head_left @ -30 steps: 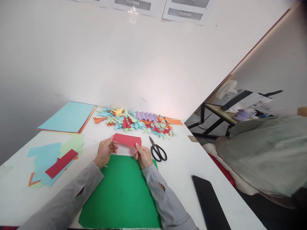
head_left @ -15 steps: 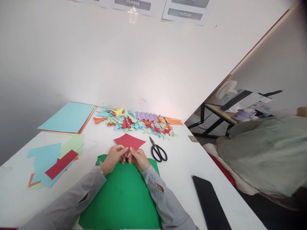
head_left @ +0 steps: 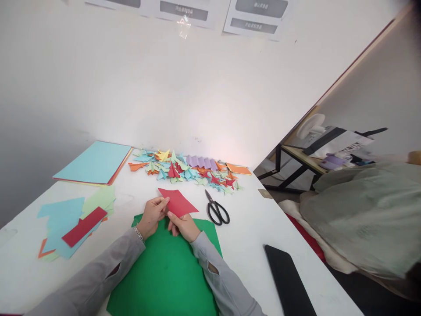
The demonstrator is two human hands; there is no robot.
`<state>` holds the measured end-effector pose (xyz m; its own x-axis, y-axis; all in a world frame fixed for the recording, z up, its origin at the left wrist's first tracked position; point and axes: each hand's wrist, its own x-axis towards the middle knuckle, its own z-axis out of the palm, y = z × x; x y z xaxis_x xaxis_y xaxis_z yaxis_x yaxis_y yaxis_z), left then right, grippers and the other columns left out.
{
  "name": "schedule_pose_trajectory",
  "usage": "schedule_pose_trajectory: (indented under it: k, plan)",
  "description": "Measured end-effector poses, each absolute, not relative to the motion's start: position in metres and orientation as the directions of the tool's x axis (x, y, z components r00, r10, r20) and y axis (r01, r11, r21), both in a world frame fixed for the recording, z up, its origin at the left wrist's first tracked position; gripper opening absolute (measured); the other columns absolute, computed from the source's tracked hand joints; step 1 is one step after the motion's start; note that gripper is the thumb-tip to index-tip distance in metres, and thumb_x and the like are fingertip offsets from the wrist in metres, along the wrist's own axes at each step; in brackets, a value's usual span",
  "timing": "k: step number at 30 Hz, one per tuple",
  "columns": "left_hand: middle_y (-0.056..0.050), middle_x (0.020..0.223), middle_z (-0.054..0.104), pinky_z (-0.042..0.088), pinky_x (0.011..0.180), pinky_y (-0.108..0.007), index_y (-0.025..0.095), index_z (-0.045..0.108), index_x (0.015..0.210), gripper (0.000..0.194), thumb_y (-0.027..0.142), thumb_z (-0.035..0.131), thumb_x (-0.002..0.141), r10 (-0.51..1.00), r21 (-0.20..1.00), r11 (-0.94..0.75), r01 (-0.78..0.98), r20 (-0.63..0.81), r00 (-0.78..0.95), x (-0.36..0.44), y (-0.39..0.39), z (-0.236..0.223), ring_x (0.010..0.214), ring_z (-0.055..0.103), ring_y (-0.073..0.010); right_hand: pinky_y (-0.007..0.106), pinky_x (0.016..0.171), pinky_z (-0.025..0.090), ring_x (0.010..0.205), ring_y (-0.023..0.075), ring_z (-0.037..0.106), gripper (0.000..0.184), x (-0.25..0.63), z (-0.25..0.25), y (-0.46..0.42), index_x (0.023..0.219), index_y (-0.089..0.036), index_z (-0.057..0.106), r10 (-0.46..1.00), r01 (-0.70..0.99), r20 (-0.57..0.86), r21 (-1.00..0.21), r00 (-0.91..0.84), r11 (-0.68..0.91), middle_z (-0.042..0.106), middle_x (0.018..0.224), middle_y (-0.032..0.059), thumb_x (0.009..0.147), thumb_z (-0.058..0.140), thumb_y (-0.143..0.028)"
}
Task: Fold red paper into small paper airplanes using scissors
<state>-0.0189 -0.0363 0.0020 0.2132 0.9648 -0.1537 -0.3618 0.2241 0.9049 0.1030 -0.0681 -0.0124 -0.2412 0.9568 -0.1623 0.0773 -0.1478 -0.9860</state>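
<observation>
A square of red paper (head_left: 179, 202) is held up, tilted, between my two hands. My left hand (head_left: 154, 215) pinches its left corner between thumb and fingers. Lower down, my right hand (head_left: 184, 224) grips the near edge, thumb on top and fingers partly hidden beneath. Both hands are above the green sheet (head_left: 164, 272) on the white table. To the right of the red paper lies a pair of scissors (head_left: 217, 210) with black handles, blades closed and pointing away from me.
Folded paper planes (head_left: 174, 169) in several colours are heaped along the wall, with a pleated purple strip (head_left: 201, 163). Paper offcuts (head_left: 66, 219) and a stack of coloured sheets (head_left: 95, 162) lie left. A black flat object (head_left: 289, 281) is at right, near a seated person (head_left: 365, 219).
The red paper has turned and tilted in my hands. My left hand has shifted slightly left to its left corner, and my right hand has moved down a little along the near edge.
</observation>
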Motion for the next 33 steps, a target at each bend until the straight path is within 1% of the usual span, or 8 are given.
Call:
schedule_pose_trajectory:
  k: [8,14,17,23,27,30,32,33]
  plan:
    - [0.009,0.033,0.031,0.013,0.032,-0.017,0.015,0.043,0.045,0.044,0.039,0.076,0.059,0.985,0.863,0.172,-0.475,-0.138,0.105,-0.026,-0.027,0.003,0.028,0.021,-0.0006,0.022,0.039,0.033,0.031,0.0071,0.038,0.065,0.105,-0.013,-0.068,0.044,-0.018,0.057,0.939,0.157,-0.171,-0.979,-0.297,-0.129,0.046,0.032,-0.0025,0.068,0.044,-0.077]
    - [0.008,0.037,0.038,0.013,0.030,-0.016,0.014,0.043,0.045,0.038,0.028,0.076,0.058,0.989,0.831,0.087,-0.549,-0.140,-0.055,-0.051,-0.005,0.009,0.028,0.023,0.0003,0.021,0.043,0.036,0.035,0.0076,0.042,0.066,0.104,-0.017,-0.076,0.044,-0.018,0.058,0.926,0.313,-0.101,-0.950,-0.364,0.019,0.045,0.033,-0.0020,0.075,0.040,-0.074]
    - [0.007,0.039,0.039,0.015,0.030,-0.016,0.014,0.044,0.046,0.033,0.023,0.073,0.060,0.987,0.822,0.074,-0.564,-0.140,-0.076,-0.056,-0.002,0.011,0.028,0.025,0.0000,0.021,0.042,0.035,0.034,0.0075,0.041,0.066,0.103,-0.019,-0.077,0.044,-0.018,0.058,0.928,0.303,-0.091,-0.953,-0.361,0.025,0.045,0.033,-0.0021,0.075,0.041,-0.073]
    - [0.006,0.040,0.043,0.016,0.030,-0.016,0.014,0.046,0.046,0.027,0.017,0.068,0.061,0.983,0.809,0.051,-0.585,-0.146,-0.116,-0.055,-0.002,0.009,0.029,0.028,-0.0005,0.020,0.039,0.032,0.032,0.0062,0.041,0.064,0.104,-0.018,-0.072,0.048,-0.015,0.060,0.927,0.128,-0.112,-0.989,-0.359,-0.070,0.048,0.034,-0.0020,0.070,0.048,-0.074]
    - [0.006,0.043,0.046,0.020,0.031,-0.015,0.013,0.051,0.052,0.021,0.019,0.068,0.062,0.983,0.794,0.056,-0.605,-0.150,-0.105,-0.056,-0.001,0.010,0.031,0.030,-0.0011,0.019,0.036,0.031,0.033,0.0061,0.045,0.057,0.108,-0.017,-0.063,0.066,-0.011,0.067,0.973,-0.133,-0.093,-0.983,-0.213,-0.123,0.057,0.044,-0.0010,0.066,0.059,-0.068]
    - [0.003,0.050,0.052,0.033,0.036,-0.017,0.011,0.059,0.066,0.008,0.019,0.062,0.067,0.980,0.739,0.125,-0.662,-0.196,-0.034,-0.054,-0.003,0.011,0.037,0.042,-0.0048,0.018,0.035,0.031,0.034,0.0057,0.045,0.048,0.112,-0.014,-0.060,0.070,-0.012,0.067,0.979,-0.373,-0.097,-0.914,-0.179,-0.159,0.059,0.047,-0.0013,0.066,0.066,-0.060]
    - [-0.001,0.059,0.059,0.046,0.049,-0.022,0.011,0.060,0.072,0.007,0.012,0.058,0.066,0.973,0.694,0.187,-0.696,-0.226,0.036,-0.049,-0.006,0.013,0.051,0.056,-0.0104,0.018,0.035,0.031,0.034,0.0062,0.045,0.043,0.114,-0.012,-0.061,0.071,-0.013,0.067,0.972,-0.493,-0.076,-0.851,-0.224,-0.180,0.060,0.047,-0.0013,0.068,0.067,-0.055]
    - [-0.003,0.064,0.062,0.051,0.058,-0.026,0.011,0.060,0.073,0.011,0.007,0.058,0.063,0.971,0.678,0.210,-0.704,-0.230,0.068,-0.046,-0.008,0.013,0.060,0.061,-0.0135,0.018,0.035,0.032,0.034,0.0067,0.046,0.041,0.114,-0.012,-0.062,0.071,-0.013,0.066,0.965,-0.533,-0.053,-0.825,-0.258,-0.188,0.060,0.047,-0.0012,0.069,0.067,-0.054]
